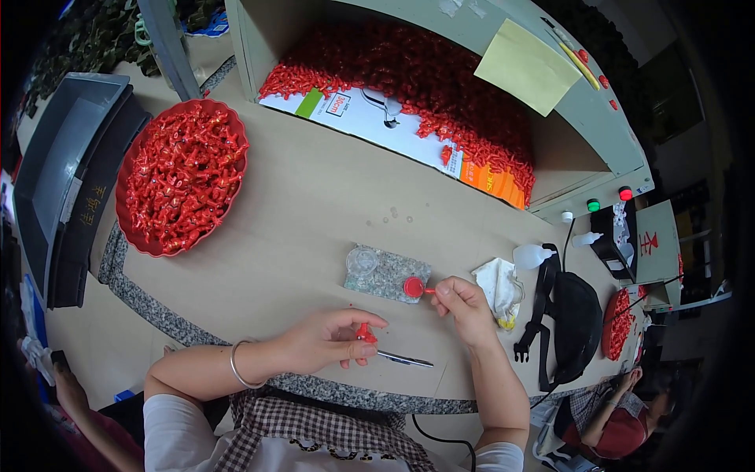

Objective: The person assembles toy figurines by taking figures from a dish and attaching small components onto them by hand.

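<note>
My left hand (318,342) pinches a small glossy red figurine (366,333) between thumb and fingers. A slim metal tool (405,359) sticks out beside those fingers; whether it is held or lies on the table I cannot tell. My right hand (465,309) is closed on a thin stick with a red tip (429,291). That tip reaches the edge of a small round dish of red liquid (414,287). The dish stands on a speckled stone slab (385,274), along with a clear round dish (362,261).
A scalloped red bowl (126,224) heaped with red figurines stands left, by grey trays (67,157). Many red pieces (377,63) fill the cabinet beyond. To the right lie a folded cloth (499,289), a squeeze bottle (532,256) and a black waist bag (578,315). Other people sit on both sides.
</note>
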{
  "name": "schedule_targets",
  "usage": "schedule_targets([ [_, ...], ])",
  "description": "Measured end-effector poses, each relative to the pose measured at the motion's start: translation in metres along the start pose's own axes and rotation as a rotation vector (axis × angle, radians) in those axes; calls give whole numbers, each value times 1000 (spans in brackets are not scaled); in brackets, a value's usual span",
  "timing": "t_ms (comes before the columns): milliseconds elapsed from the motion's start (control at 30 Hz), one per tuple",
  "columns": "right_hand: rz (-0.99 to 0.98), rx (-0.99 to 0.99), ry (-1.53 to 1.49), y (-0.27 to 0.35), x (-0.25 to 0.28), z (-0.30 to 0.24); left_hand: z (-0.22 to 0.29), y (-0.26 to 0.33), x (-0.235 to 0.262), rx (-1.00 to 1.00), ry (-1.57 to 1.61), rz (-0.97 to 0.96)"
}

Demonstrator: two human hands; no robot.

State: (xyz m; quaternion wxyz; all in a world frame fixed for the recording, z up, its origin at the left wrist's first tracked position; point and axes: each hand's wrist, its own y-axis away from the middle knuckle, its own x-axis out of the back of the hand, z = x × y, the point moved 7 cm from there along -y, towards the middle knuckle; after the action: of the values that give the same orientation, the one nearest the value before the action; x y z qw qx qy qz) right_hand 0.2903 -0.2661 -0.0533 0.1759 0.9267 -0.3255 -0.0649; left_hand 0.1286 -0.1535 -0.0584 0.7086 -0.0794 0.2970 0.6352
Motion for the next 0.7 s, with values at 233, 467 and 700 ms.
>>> schedule_targets([
  [233, 3, -63, -6, -10, 2, 8, 4, 1, -2, -1, 74, -11],
  [467, 11, -92, 24, -14, 0, 8, 1, 3, -6, -5, 130, -147],
  [700, 23, -89, 67, -14, -1, 7, 0, 2, -10, 112, 266, -126],
])
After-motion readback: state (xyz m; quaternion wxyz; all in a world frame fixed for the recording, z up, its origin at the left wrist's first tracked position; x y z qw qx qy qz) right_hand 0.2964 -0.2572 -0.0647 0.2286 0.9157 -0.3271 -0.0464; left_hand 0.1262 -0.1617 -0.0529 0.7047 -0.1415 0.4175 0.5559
